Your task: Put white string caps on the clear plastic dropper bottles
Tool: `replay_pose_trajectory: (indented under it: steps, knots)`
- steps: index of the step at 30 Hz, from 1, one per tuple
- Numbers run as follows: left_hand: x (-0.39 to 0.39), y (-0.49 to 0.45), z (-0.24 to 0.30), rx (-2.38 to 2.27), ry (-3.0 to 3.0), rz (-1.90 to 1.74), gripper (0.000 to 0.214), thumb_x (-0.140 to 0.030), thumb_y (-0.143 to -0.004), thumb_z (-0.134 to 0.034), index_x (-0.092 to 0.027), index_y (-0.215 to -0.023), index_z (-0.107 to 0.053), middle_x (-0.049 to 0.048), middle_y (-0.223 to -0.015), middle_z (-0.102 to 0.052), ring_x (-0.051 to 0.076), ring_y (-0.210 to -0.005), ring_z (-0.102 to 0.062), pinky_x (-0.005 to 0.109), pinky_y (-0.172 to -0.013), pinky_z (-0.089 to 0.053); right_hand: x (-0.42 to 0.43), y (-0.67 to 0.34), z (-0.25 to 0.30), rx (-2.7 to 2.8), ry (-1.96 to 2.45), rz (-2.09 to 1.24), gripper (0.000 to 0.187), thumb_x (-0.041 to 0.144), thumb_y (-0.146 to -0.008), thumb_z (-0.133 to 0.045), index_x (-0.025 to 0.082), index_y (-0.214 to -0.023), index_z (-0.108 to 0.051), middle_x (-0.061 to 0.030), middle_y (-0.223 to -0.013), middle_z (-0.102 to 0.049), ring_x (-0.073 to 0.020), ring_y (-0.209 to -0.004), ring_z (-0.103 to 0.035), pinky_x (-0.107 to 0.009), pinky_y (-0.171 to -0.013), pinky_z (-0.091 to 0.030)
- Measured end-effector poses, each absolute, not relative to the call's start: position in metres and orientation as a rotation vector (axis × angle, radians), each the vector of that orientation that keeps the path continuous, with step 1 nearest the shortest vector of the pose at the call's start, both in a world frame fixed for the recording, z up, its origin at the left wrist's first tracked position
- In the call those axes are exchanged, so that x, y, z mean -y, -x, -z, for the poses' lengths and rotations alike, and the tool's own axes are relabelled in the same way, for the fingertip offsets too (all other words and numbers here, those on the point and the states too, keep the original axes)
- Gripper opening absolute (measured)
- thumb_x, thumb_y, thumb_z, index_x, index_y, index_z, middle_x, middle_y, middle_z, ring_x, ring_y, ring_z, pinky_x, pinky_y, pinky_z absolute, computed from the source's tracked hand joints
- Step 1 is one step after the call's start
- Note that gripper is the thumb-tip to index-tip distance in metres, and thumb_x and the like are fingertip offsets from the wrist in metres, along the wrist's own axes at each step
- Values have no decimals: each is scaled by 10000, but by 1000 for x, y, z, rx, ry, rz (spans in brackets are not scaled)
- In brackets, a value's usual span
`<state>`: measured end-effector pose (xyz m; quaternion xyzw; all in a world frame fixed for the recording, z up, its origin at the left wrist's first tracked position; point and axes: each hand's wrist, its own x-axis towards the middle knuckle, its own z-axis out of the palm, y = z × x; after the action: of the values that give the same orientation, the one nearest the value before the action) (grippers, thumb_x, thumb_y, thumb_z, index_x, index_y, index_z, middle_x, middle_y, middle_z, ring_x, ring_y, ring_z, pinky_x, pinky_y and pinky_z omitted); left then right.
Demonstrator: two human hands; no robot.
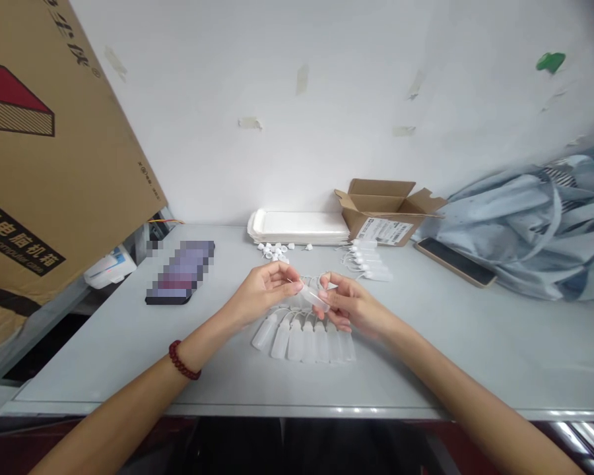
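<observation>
- Small translucent plastic bottle (313, 296) was pinched between left hand (263, 291) and right hand (350, 305).
- Pale grey table (129, 343) met a white wall (277, 79).
- Open cardboard box (383, 210) stood behind.

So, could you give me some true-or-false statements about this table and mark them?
1. The left hand and right hand hold one small translucent plastic bottle between their fingers. True.
2. The red bead bracelet sits on the right wrist. False: on the left wrist.
3. A row of translucent bottles lies on the grey table under the hands. True.
4. The small brown cardboard box is shut. False: its flaps stand open.
</observation>
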<state>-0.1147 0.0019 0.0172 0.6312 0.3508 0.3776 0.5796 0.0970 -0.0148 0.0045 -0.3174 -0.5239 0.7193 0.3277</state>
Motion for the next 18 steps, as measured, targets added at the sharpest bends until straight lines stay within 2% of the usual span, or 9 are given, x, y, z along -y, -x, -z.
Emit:
replay_pose_trajectory:
  steps: [7,15,18]
  knots:
    - [-1,110,-15,-840,-1548,-958,213,-224,-747,-686,-156,-875,-530,13,-846,-574,127,-807,-577,287,-783,-460,14,-97,-5,1365,862,-1861,315,397,-814,-615,233,-884,-356,25,-655,-608,-39,-353,-325,-179,-359,-255]
    - [2,108,-19,-786,-1439,-1017,378,-189,-714,-711,-196,-952,-417,22,-881,-633,142,-832,-619,317,-817,-466,15,-98,-9,1297,842,-1937,302,405,-826,-601,230,-864,-358,27,-653,-589,-27,-362,-284,-171,-355,-227]
    - [2,109,-18,-835,-1421,-1028,413,-188,-707,-717,-195,-982,-408,24,-886,-634,138,-821,-620,315,-816,-465,15,-97,-9,1335,885,-1871,297,442,-837,-573,230,-882,-371,35,-641,-584,-35,-368,-325,-175,-365,-271]
